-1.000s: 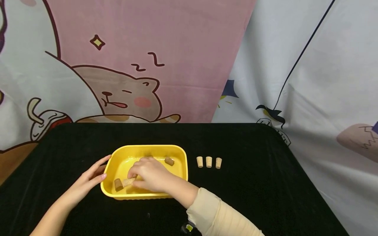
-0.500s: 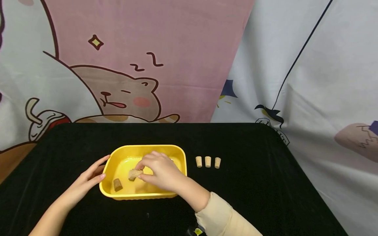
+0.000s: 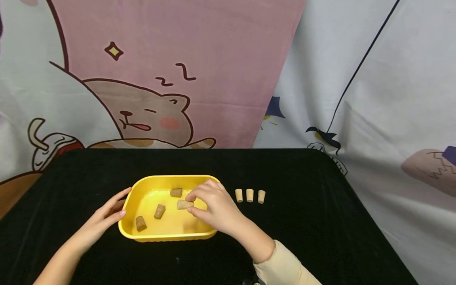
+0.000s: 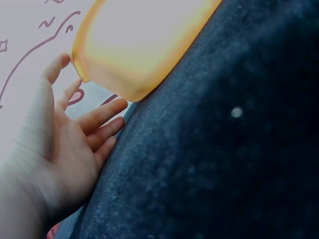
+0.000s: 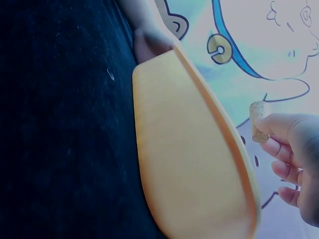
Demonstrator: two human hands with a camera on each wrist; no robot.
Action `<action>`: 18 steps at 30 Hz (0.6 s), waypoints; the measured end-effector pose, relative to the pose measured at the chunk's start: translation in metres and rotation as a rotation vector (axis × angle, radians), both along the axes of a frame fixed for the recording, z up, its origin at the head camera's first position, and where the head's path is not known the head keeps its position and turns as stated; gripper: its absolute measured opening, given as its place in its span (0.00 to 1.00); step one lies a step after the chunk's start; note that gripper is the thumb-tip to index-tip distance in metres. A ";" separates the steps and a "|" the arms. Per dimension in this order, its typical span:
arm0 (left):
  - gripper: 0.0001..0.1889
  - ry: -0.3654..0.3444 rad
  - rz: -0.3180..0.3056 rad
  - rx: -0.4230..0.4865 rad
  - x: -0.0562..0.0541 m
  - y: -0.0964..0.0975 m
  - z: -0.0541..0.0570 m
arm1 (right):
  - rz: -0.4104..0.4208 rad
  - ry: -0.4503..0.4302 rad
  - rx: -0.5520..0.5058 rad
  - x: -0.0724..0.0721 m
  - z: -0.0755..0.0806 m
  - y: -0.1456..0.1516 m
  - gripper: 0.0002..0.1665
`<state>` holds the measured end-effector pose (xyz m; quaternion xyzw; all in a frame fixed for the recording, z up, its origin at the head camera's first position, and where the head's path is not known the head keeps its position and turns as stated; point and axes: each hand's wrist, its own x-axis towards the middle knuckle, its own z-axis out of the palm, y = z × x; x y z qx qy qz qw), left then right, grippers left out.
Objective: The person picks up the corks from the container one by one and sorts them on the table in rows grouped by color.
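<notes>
Thumb and fingertips of my right hand pinch a light cork stopper by one end. It is held over the yellow basin, and the right wrist view shows this cork beyond the basin's rim. Inside the basin lie three darker brown corks: one at the back, another cork near the middle, and a cork by the front left corner. My left hand touches the basin's left end with loosely extended fingers; in the left wrist view its fingertips meet the rim.
Three light corks stand in a row to the right of the basin: a left one, a middle one and a right one. Black cloth covers the table, and a printed curtain hangs behind it.
My right hand has picked up the light cork from the basin's left part and moved right and up with it. Brown corks behind the hand have come into view. My left hand stays put.
</notes>
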<state>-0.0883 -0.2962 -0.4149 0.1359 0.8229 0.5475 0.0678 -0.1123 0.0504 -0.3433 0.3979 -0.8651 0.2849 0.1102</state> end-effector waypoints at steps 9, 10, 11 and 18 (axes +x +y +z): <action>0.30 0.004 -0.011 0.008 0.000 -0.001 0.000 | -0.111 -0.056 -0.100 0.001 -0.004 0.035 0.10; 0.30 0.006 -0.013 0.007 0.000 -0.002 0.000 | -0.129 -0.059 -0.106 0.001 -0.005 0.038 0.10; 0.30 0.006 -0.012 0.004 0.000 -0.002 0.000 | -0.143 -0.062 -0.116 0.001 -0.005 0.042 0.10; 0.30 -0.013 -0.005 -0.006 0.000 0.001 0.001 | -0.268 -0.072 -0.178 -0.001 -0.007 0.068 0.11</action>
